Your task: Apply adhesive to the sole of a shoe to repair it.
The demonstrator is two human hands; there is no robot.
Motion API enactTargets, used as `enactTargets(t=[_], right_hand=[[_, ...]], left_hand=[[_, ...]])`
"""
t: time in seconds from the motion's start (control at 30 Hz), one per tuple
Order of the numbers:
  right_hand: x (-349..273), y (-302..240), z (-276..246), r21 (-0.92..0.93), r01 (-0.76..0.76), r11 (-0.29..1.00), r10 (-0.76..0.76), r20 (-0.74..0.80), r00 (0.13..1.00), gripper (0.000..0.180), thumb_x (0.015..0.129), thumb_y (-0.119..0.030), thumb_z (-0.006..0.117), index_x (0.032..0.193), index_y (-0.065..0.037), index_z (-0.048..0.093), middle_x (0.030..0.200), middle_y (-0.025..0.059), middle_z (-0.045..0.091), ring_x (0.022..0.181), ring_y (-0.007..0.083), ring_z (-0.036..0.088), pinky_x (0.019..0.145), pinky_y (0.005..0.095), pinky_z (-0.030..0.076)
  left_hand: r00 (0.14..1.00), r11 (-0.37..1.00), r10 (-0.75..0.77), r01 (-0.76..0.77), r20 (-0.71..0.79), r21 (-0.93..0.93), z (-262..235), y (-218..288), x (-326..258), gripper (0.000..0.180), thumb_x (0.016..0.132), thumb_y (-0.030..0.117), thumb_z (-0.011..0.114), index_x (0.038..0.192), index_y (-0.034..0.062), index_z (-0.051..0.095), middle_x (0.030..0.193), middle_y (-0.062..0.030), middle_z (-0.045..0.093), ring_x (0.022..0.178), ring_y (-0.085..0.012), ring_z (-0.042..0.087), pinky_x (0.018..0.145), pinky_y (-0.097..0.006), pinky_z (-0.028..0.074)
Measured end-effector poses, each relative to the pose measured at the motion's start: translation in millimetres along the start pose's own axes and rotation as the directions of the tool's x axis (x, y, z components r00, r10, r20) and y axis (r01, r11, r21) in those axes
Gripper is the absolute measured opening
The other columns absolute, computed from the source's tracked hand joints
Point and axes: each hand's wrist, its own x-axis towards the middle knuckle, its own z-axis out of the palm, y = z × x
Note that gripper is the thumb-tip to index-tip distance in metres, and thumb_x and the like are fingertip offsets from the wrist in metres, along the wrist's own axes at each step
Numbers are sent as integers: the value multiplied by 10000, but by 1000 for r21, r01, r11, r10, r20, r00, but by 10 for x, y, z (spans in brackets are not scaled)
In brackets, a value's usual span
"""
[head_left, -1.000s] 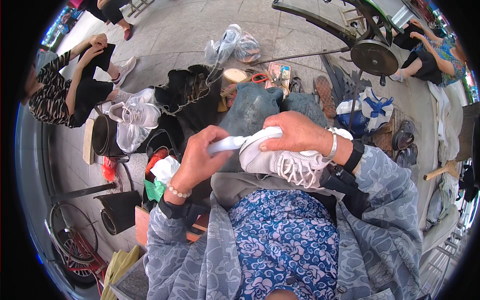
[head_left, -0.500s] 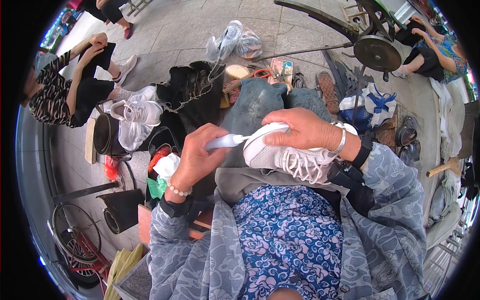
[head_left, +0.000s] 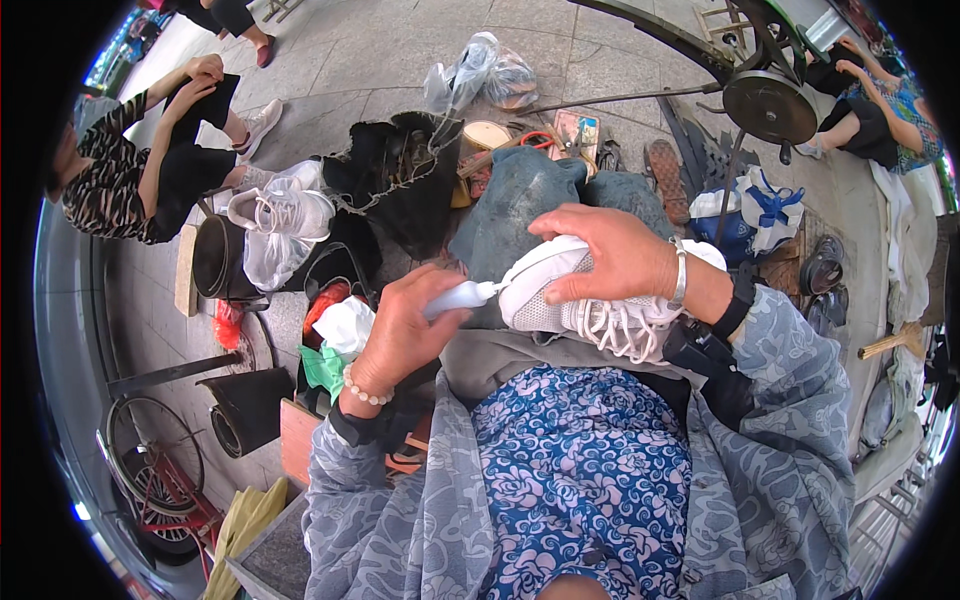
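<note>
paved floor (head_left: 400, 60); on it plastic bags (head_left: 480, 75); white sneaker (head_left: 282, 212); black bucket (head_left: 218, 256)

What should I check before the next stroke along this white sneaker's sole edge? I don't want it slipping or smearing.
1. Shoe held firm: the right hand lies over the white sneaker, pressing it onto the lap. Ok.
2. Tool grip: the left hand wraps the small white tool. Ok.
3. Tip contact: its tip meets the sneaker's toe-end edge; what comes out of it cannot be seen. Cannot tell.
4. Laces hang loose on the lap side, away from the tip. Ok.
5. Right fingers sit close to the worked edge. Not ok; shift them back, probably.
</note>
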Motion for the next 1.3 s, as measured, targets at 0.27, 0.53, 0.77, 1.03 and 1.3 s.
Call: enactTargets(t=[0.27, 0.53, 0.77, 1.03, 1.3], right_hand=[[-161, -358, 88, -633, 492, 598, -481, 207, 852, 616, 582, -371, 778, 1093, -67, 616, 1113, 75, 542, 1025, 232, 523, 872, 368, 400], [-217, -487, 382, -696, 220, 683, -329, -24, 944, 303, 720, -187, 613, 998, -66, 608, 994, 62, 537, 880, 199, 525, 742, 318, 405], [-312, -315, 551, -519, 135, 844, -249, -156, 956, 500, 622, -148, 757, 1079, -53, 577, 1073, 80, 541, 940, 255, 532, 799, 376, 414], [-353, -193, 621, -429, 200, 881, -323, -237, 916, 402, 650, -122, 739, 1032, -76, 624, 1078, 74, 551, 848, 266, 555, 723, 378, 448], [-347, -238, 651, -433, 165, 886, -317, -307, 897, 165, 746, -134, 591, 908, -115, 568, 891, 42, 496, 720, 221, 553, 635, 342, 449]], left_hand=[[997, 990, -70, 71, 8, -121, 56, -54, -87, 256, 701, -12, 703, 950, 7, 646, 859, -74, 640, 782, -179, 618, 696, -287, 469], [992, 976, -128, 126, 0, -175, 88, -73, -133, 275, 708, -3, 706, 976, 0, 644, 904, -97, 647, 819, -209, 636, 737, -304, 488], [995, 995, -63, 56, -77, -86, 131, -104, -35, 271, 707, 24, 715, 968, 7, 643, 864, -75, 630, 787, -168, 610, 700, -279, 470], [998, 998, -55, 55, -28, -12, 121, -17, -18, 321, 709, 8, 718, 1015, 2, 621, 923, -142, 636, 820, -301, 648, 707, -332, 506], [1000, 994, -2, 2, 0, 109, 135, -18, -20, 340, 697, 12, 722, 1019, 16, 613, 878, -149, 611, 763, -360, 626, 647, -381, 511]])
